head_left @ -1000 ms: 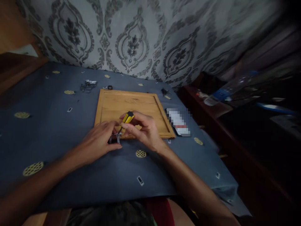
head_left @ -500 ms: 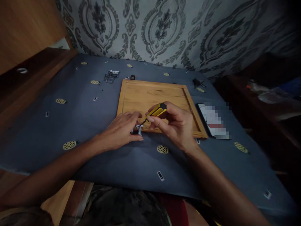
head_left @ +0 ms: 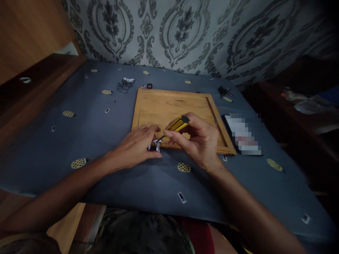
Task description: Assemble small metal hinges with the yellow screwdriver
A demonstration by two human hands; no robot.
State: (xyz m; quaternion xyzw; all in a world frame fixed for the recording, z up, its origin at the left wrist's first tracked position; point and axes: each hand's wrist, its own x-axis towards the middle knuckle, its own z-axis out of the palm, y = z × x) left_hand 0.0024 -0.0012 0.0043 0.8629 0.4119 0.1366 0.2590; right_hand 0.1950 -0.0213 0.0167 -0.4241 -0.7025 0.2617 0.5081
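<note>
My right hand [head_left: 197,141] is closed around a yellow-and-black screwdriver [head_left: 177,124], its tip angled down and left onto a small metal part [head_left: 155,145]. My left hand [head_left: 136,146] pinches that metal part against the blue cloth, right at the near edge of a wooden tray [head_left: 174,106]. The part is mostly hidden by my fingers, so its shape is unclear.
A blue patterned cloth [head_left: 79,141] covers the table. A phone [head_left: 243,135] lies right of the tray. A pile of small metal pieces [head_left: 125,84] sits at the far left, a dark small item [head_left: 224,92] at the far right. Dark furniture stands to the right.
A second ago the view turned left, shifting everything rightwards in frame. Since half a second ago both hands have stayed almost still on the metal part.
</note>
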